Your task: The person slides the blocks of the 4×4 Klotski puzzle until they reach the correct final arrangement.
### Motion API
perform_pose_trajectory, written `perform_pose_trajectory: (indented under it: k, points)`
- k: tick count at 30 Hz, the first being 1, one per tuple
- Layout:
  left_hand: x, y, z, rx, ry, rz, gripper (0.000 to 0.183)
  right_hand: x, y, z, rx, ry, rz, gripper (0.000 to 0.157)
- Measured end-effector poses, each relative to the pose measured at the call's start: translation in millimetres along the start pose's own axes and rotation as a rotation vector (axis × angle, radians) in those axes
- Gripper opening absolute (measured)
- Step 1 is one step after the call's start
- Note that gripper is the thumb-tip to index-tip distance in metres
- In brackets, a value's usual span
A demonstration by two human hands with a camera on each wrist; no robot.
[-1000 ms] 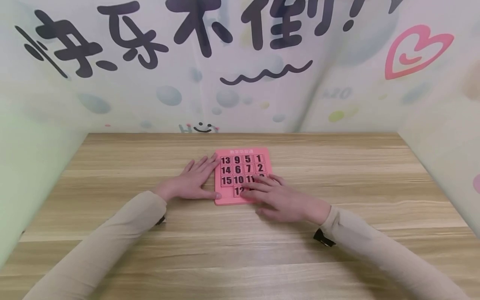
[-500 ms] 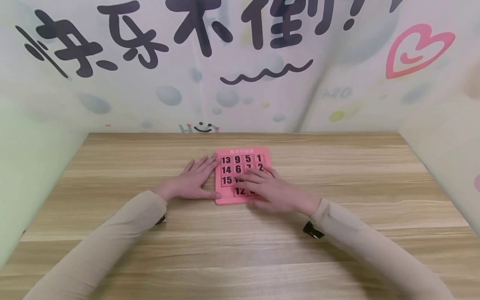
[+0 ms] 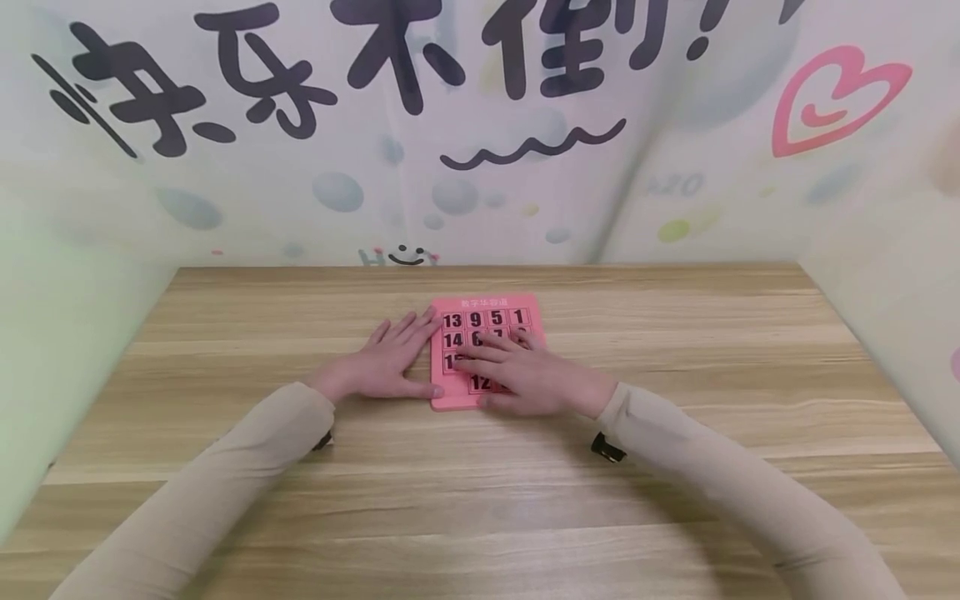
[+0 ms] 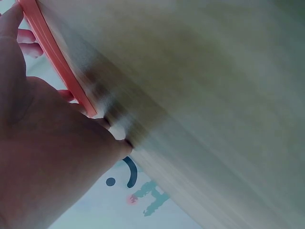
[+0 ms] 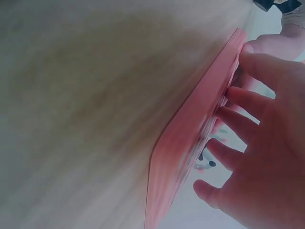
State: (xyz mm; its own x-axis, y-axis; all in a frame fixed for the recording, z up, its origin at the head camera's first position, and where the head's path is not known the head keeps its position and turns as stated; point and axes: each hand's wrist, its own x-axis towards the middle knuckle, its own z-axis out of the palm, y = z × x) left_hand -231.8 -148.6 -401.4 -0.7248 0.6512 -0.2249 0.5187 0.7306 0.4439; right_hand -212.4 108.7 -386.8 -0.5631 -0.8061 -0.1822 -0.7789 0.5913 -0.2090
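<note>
While the left hand [image 3: 381, 362] stays spread, the spread right hand [image 3: 525, 377] has shifted leftward over the puzzle [image 3: 456, 389].

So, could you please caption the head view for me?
Left hand touching a flat pink number puzzle, right hand over its tiles, on a woodgrain table.

Head view: bright, even, diffuse light; pale sheen on light-brown wood-grain desk [image 3: 525, 500], nearer camera than the bare right fingers [image 3: 489, 353]. Soft shadow under the beige cloth right sleeve [image 3: 697, 442]. Wrist views dimmer, cool-tinted; desk grain smeared, dark shadow beside the left fingers [image 4: 124, 146].
</note>
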Motion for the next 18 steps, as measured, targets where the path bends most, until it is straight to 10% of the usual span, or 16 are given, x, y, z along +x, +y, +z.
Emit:
perform_pose_trajectory:
  k: [18]
  points:
    - [-0.1,2.9,-1.4,0.009,0.003,-0.002,0.101,-17.0,-12.8,6.3,-0.014,0.013,-0.060,0.058]
